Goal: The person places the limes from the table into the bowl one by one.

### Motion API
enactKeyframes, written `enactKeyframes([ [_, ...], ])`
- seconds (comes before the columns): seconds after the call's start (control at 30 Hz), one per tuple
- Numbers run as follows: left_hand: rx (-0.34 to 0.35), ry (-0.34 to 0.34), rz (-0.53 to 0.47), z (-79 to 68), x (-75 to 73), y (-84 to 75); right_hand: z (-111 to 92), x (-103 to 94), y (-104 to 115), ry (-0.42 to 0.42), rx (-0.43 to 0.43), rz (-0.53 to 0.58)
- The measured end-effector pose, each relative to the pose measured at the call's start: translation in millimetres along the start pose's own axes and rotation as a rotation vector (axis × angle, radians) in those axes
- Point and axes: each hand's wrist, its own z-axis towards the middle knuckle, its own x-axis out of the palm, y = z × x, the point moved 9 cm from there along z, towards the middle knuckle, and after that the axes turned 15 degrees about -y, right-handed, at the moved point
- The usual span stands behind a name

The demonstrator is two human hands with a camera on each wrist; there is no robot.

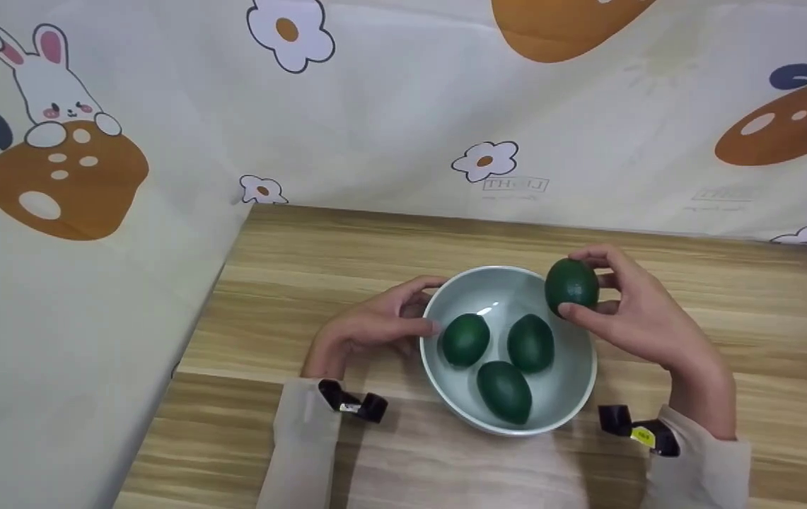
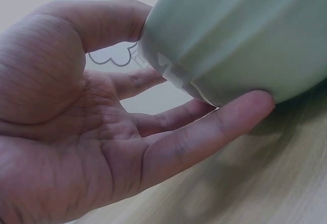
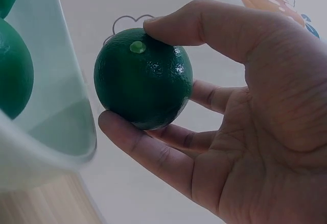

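A pale green bowl (image 1: 502,281) with three dark green limes inside stands in front of the person: a left lime (image 1: 466,340), a right lime (image 1: 530,343) and a front lime (image 1: 504,392). The left hand (image 1: 383,319) grips the bowl's left side, thumb at the rim. In the left wrist view, its fingers (image 2: 214,132) reach along the lower side and base of the bowl (image 2: 245,40). Above the bowl's right rim, the right hand (image 1: 640,311) holds another lime (image 1: 571,286) between thumb and fingers. A light green stem spot shows on that lime (image 3: 145,86) in the right wrist view.
The wood-grain table (image 1: 346,240) runs back to a wall covering (image 1: 389,120) printed with flowers, a rabbit and orange fruit shapes. Black wrist mounts sit on the left sleeve (image 1: 300,438) and the right sleeve (image 1: 704,466), near the bowl's front.
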Motion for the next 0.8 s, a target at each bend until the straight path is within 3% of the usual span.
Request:
enactKeyframes([
  [0.67,-0.001,0.004,-0.014,-0.9,0.1,-0.1,0.8,8.8,7.5,0.021,-0.01,-0.029],
  [0.8,0.025,0.018,-0.015,0.1,0.6,-2.0,1.0,9.0,8.2,0.02,-0.007,-0.03],
])
